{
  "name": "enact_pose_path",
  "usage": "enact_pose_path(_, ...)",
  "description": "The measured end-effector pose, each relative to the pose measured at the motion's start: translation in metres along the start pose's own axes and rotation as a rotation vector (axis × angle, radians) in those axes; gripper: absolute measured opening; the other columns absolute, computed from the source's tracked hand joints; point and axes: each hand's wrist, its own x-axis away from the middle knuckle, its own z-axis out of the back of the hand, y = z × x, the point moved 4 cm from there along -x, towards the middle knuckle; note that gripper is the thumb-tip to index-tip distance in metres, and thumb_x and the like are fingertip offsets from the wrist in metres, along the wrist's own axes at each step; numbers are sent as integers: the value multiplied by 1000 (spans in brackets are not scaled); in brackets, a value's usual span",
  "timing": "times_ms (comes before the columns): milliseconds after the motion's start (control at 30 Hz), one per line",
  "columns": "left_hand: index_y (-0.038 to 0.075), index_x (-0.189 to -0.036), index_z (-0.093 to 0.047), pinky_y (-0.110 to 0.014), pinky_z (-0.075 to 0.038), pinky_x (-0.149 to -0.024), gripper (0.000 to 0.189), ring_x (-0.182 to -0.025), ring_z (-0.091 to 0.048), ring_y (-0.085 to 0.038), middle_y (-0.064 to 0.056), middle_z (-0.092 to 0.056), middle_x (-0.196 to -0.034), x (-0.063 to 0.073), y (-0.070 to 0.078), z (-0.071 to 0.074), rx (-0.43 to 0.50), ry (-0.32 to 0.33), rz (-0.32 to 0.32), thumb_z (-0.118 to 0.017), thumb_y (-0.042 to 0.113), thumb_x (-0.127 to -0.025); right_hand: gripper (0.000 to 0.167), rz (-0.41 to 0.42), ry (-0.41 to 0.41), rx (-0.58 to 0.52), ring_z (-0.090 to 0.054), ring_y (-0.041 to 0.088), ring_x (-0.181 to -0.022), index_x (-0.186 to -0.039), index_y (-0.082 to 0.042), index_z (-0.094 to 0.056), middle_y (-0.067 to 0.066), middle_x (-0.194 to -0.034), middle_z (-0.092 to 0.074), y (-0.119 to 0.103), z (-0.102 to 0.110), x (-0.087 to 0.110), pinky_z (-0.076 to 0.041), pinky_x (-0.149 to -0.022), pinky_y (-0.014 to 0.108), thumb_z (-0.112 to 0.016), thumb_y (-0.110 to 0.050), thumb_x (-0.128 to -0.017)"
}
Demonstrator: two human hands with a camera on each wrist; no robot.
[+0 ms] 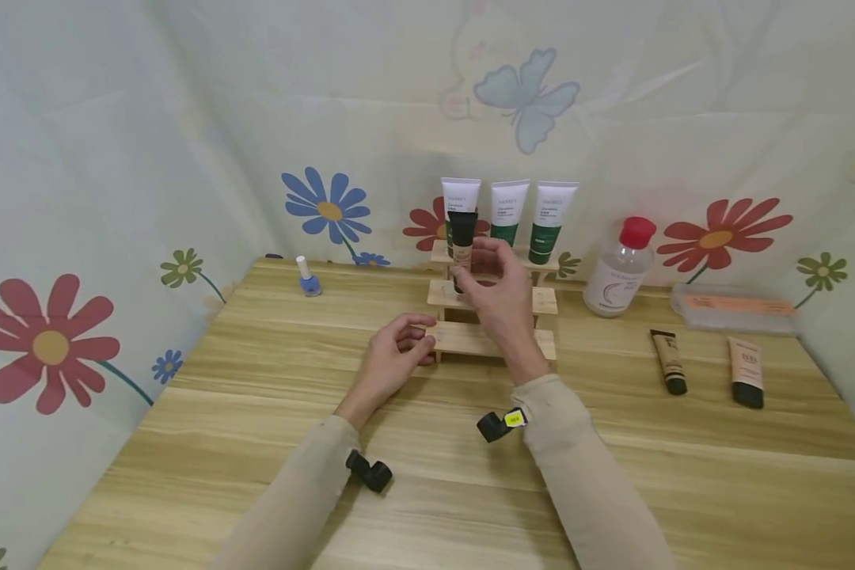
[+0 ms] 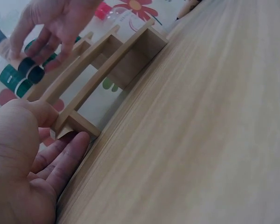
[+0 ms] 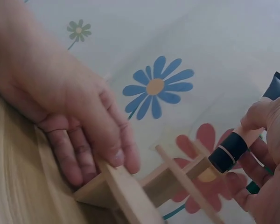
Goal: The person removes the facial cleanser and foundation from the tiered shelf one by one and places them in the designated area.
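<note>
My right hand (image 1: 504, 297) pinches a small beige cosmetic tube (image 1: 462, 252) with a black crimped end up and a black cap down. It holds the tube upright over the left part of the middle step of a three-step wooden rack (image 1: 470, 342). In the right wrist view, the tube's black cap (image 3: 227, 153) tilts over the steps. My left hand (image 1: 399, 350) grips the left end of the lowest step, with thumb above and fingers below in the left wrist view. Along the top step stand three white-and-green tubes (image 1: 554, 222), the left one partly hidden behind the held tube.
Left of the rack is a blue nail polish bottle (image 1: 309, 279). To the right stand a red-capped clear bottle (image 1: 618, 269) and a flat clear case (image 1: 734, 310). Two beige tubes, one slim (image 1: 668, 361) and one wider (image 1: 746, 370), lie nearby. A flowered curtain (image 1: 399, 103) hangs behind.
</note>
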Motion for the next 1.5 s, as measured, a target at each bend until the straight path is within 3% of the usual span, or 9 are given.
enact_pose_path(133,11,-135,-74,-38,-73,-86,25,-104,-77,-30,-17,-75,-116,0,-1,0,-4,-1,-1,-72,9,-110,40,45,16,2,-71,21,-110,-137,-11,-70,9,-126,-75,-15,12,1,-68,-92,36,-85,-10,-100)
enact_pose_path(400,12,-134,-74,-38,-73,-86,25,-104,-77,-31,-17,-75,-116,0,-2,0,-12,2,7,-73,9,-110,39,100,83,20,-69,19,-106,-135,-7,-70,10,-121,-75,-41,51,1,-63,-85,31,-85,-9,-99)
enact_pose_path(600,13,-136,-74,-37,-73,-85,27,-103,-77,-31,-18,-73,-116,0,-4,1,-15,-2,7,-73,11,-110,41,98,144,79,-66,17,-108,-139,-9,-69,5,-122,-73,-49,89,5,-59,-85,25,-84,-14,-101)
enact_pose_path(867,12,-137,-73,-37,-73,-86,27,-103,-76,-30,-18,-73,-117,-1,-4,1,-16,-8,-6,-72,11,-110,38,156,255,146,-69,17,-107,-136,-14,-74,-5,-118,-73,-54,140,9,-63,-85,19,-85,-11,-99)
enact_pose_path(1133,11,-138,-72,-37,-73,-85,27,-102,-77,-29,-19,-73,-117,-1,-5,2,-26,-15,-16,-71,11,-111,42,110,320,208,-68,15,-107,-140,-19,-74,-7,-118,-73,-47,178,15,-62,-83,16,-84,-11,-99)
enact_pose_path(1333,12,-138,-73,-36,-73,-85,28,-103,-77,-31,-19,-73,-118,-2,-6,2,-28,-16,-12,-72,13,-111,43,49,332,271,-66,12,-109,-144,-18,-71,-12,-124,-70,-42,193,21,-60,-85,15,-82,-14,-102)
enact_pose_path(1500,12,-136,-73,-36,-73,-85,26,-102,-77,-30,-18,-74,-117,-2,-6,1,-19,-12,-5,-73,12,-110,44,16,334,312,-64,11,-109,-145,-17,-69,-14,-119,-67,-38,203,27,-58,-84,14,-80,-15,-103)
